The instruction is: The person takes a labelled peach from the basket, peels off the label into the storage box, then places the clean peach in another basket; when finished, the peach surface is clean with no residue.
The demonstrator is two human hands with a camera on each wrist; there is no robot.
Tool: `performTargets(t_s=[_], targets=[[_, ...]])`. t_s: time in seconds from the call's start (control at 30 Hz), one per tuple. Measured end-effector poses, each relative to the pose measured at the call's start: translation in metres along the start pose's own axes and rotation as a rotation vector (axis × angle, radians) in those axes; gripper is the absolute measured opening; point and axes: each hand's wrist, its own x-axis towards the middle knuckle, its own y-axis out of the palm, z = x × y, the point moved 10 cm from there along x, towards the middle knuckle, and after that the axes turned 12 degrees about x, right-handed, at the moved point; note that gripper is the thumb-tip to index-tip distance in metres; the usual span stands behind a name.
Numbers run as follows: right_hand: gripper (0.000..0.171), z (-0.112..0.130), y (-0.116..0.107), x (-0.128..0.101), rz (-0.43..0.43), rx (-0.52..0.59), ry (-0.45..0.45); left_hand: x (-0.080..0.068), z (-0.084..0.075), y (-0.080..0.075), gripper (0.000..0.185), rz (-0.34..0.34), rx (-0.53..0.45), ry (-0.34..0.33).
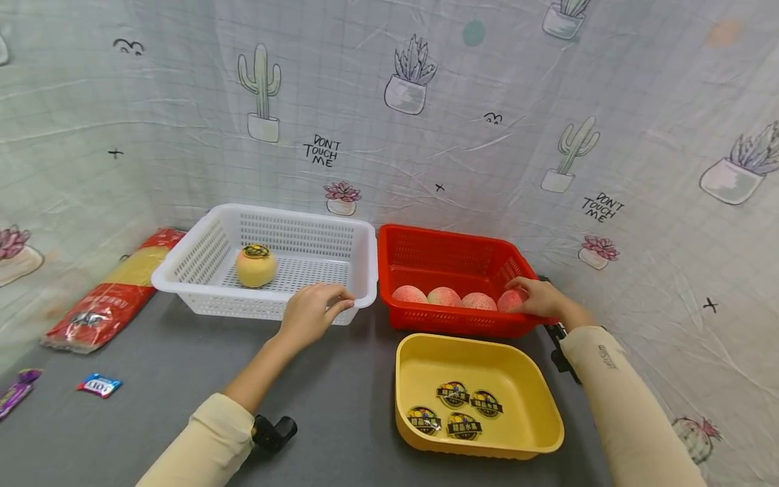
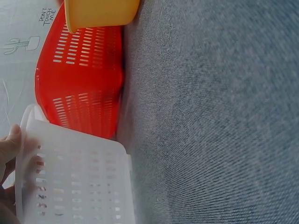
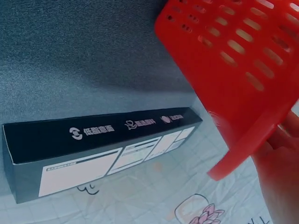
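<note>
My left hand [image 1: 333,302] grips the front rim of a white slotted basket [image 1: 201,260]; its thumb [image 2: 11,139] shows on that rim [image 2: 70,182] in the left wrist view. Inside the basket lies a yellow fruit [image 1: 256,266] with a dark sticker on top. To the right stands a red basket [image 1: 444,253] [image 2: 79,74] holding several pink peaches in a row. My right hand [image 1: 522,295] curls round the rightmost peach [image 1: 508,302] at the basket's right end. The right wrist view shows only the red basket's wall [image 3: 233,60] and part of my hand [image 3: 280,163].
A yellow tray [image 1: 535,399] holding several round stickers sits in front of the red basket. A long black box [image 3: 93,154] lies by the right wall. A red and yellow packet [image 1: 112,291] and two small wrappers [image 1: 99,385] lie at the left on the grey table.
</note>
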Motion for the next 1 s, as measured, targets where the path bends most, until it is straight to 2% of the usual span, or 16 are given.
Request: performTargets(t_s=[0.13, 0.37, 0.53, 0.67, 0.73, 0.87, 0.93, 1.0], targets=[[0.05, -0.001, 0.006, 0.004, 0.047, 0.058, 0.062, -0.001, 0.002, -0.001, 0.01, -0.001, 0.007, -0.002], [0.055, -0.013, 0.021, 0.009, 0.1, 0.215, 0.188, -0.002, 0.003, 0.0, 0.01, 0.016, 0.008, 0.0], [0.053, -0.014, 0.025, 0.012, 0.107, 0.177, 0.214, 0.0, 0.003, 0.003, 0.01, 0.061, -0.014, 0.014], [0.06, -0.008, 0.024, 0.012, 0.107, 0.158, 0.213, -0.003, 0.005, 0.0, 0.015, 0.094, -0.047, 0.036], [0.065, -0.006, 0.025, 0.012, 0.11, 0.162, 0.216, -0.009, 0.01, -0.006, 0.019, 0.087, -0.065, 0.033], [0.078, 0.01, 0.017, 0.015, 0.096, 0.065, 0.148, -0.026, 0.03, -0.03, 0.023, 0.036, -0.083, -0.015], [0.082, 0.028, 0.007, 0.019, 0.043, 0.018, 0.078, -0.035, 0.048, -0.046, 0.023, -0.004, -0.069, -0.048], [0.079, 0.052, -0.007, 0.024, -0.053, -0.021, 0.003, -0.043, 0.069, -0.064, 0.021, -0.06, -0.053, -0.083]])
